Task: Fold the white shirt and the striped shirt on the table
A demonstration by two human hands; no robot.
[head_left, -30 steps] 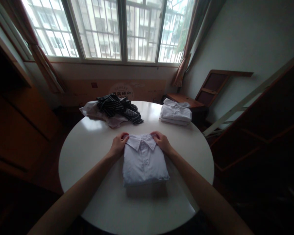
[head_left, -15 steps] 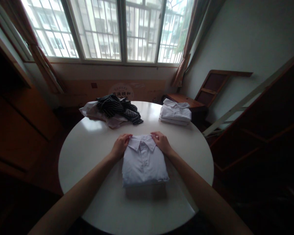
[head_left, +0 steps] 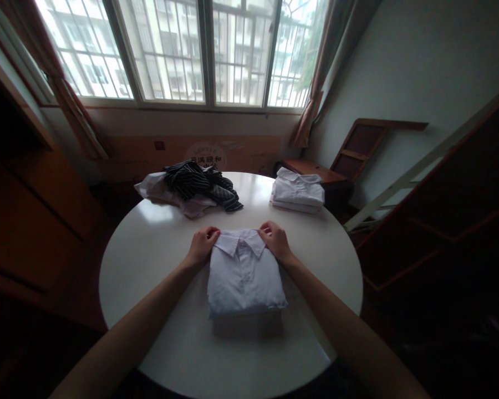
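Note:
A folded white shirt (head_left: pixel 246 277) lies flat in front of me, collar at the far end and its lower fold toward me. My left hand (head_left: pixel 202 244) pinches the shirt's left upper corner beside the collar. On the other side, my right hand (head_left: pixel 275 240) has its fingers closed on the right upper corner by the collar. The fingertips of both hands are partly hidden against the cloth.
The shirt rests on a round white table (head_left: pixel 149 288). A rumpled heap of striped dark and pale clothes (head_left: pixel 195 185) sits at the far left. Several folded white shirts (head_left: pixel 298 191) are stacked at the far right. Beyond stands a wooden chair (head_left: pixel 360 147).
My left hand has shifted slightly left along the shirt's corner by the collar. My right hand's fingers have curled a little more; the shirt lies in the same place.

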